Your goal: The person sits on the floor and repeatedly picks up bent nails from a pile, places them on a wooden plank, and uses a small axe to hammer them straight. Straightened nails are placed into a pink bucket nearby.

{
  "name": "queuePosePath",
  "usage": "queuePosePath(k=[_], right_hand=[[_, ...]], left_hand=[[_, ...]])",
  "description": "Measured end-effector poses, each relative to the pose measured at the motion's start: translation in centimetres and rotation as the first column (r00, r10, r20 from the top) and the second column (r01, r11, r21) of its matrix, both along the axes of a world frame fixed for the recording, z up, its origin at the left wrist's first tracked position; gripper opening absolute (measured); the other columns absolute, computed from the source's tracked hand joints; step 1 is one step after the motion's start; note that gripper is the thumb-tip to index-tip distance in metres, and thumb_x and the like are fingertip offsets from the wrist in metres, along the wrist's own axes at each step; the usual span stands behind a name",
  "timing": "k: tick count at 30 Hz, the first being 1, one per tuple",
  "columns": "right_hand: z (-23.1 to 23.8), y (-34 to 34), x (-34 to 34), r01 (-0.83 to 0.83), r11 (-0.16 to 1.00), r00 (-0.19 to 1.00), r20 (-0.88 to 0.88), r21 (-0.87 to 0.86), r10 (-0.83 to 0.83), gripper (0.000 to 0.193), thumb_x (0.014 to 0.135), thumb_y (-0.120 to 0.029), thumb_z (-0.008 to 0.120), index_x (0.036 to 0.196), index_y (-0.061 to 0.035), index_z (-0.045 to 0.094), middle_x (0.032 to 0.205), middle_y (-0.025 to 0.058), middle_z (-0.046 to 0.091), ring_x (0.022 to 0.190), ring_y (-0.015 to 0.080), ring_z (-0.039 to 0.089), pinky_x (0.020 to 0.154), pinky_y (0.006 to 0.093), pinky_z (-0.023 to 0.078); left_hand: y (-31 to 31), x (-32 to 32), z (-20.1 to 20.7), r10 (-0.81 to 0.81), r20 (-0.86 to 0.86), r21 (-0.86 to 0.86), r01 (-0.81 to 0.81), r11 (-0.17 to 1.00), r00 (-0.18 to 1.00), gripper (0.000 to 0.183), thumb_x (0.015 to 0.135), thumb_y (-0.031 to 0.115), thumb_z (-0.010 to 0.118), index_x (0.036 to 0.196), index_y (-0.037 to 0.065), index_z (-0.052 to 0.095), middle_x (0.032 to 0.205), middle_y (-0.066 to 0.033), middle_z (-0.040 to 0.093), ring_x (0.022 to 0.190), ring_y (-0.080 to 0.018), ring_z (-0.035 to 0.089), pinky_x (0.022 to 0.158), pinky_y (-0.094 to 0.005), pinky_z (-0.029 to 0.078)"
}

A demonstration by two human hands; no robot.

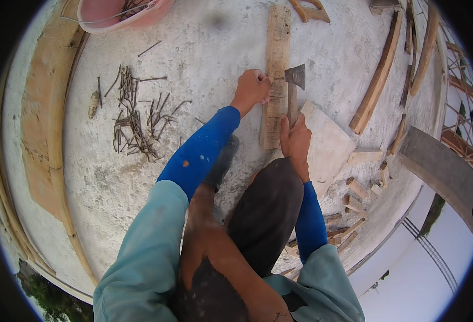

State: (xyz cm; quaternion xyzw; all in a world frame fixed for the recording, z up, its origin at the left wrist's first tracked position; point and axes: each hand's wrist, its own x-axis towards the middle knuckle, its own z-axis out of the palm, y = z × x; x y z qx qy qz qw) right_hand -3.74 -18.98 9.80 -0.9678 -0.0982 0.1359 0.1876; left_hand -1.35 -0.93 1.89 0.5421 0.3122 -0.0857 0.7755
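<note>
My right hand (296, 138) is wrapped round the wooden handle of a small hatchet (295, 76), whose dark, flared blade is beside a narrow wooden plank (277, 48). The plank lies lengthwise ahead of me on the concrete. At the plank's left edge my left hand (252, 88) is closed, thumb and fingertips pinched together. Whatever those fingers hold, if anything, is too small to make out. Left of that hand a loose heap of long rusty nails (134, 121) is spread on the floor.
A pink basin (124, 19) with more nails stands far left. Near the plank's far end lies a wooden saw handle (310, 11). Timber lengths (379, 75) and several wood offcuts (356, 188) lie to the right. A pale board (328, 134) sits by my right hand. Long boards (43, 123) line the left.
</note>
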Motion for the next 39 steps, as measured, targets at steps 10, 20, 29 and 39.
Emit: queuePosePath(k=[10,20,29,39], right_hand=[[-0.5,-0.1,0.7,-0.019,1.000,0.999,-0.044,-0.013,0.018,0.043,0.105,-0.039,0.064,0.113,0.0033,0.058,0.078,0.0315,0.071,0.075,0.0524,0.071,0.066,0.0549,0.056],[-0.1,1.3,0.6,0.175,0.950,0.972,-0.201,0.258,-0.125,0.041,0.105,-0.035,0.066,0.110,0.0050,0.059,0.076,0.0215,0.071,0.058,0.0349,0.068,0.054,0.0441,0.053],[-0.5,2.7,-2.2,0.553,0.698,0.814,-0.474,0.454,-0.336,0.037,0.105,-0.036,0.069,0.112,0.0001,0.062,0.058,0.0004,0.053,0.043,0.0102,0.048,0.040,0.0289,0.038],[-4.9,1.6,-1.6,0.569,0.792,0.812,-0.301,0.222,-0.499,0.063,0.087,-0.029,0.084,0.132,0.0032,0.053,0.069,0.0095,0.063,0.041,0.0160,0.051,0.037,0.0345,0.040]], left_hand=[[-0.2,0.8,-0.1,-0.023,0.072,0.211,0.007,0.977,0.997,0.023,0.102,0.017,0.067,0.091,-0.004,0.068,0.069,-0.0092,0.069,0.056,-0.0157,0.068,0.049,-0.0320,0.052],[-1.4,0.0,-1.4,-0.023,0.344,0.474,-0.153,0.867,0.939,0.017,0.100,0.011,0.070,0.091,-0.002,0.065,0.068,-0.0073,0.065,0.053,-0.0142,0.060,0.052,-0.0330,0.049],[13.7,-1.3,9.8,0.555,0.446,-0.084,-0.585,0.807,0.702,0.036,0.105,0.028,0.072,0.119,-0.004,0.063,0.083,-0.0077,0.068,0.066,-0.0084,0.062,0.054,-0.0252,0.049],[17.6,-23.4,1.0,0.455,0.107,0.795,-0.351,0.495,0.884,0.012,0.096,0.011,0.075,0.103,0.002,0.075,0.079,-0.0078,0.072,0.066,-0.0160,0.065,0.064,-0.0323,0.051]])
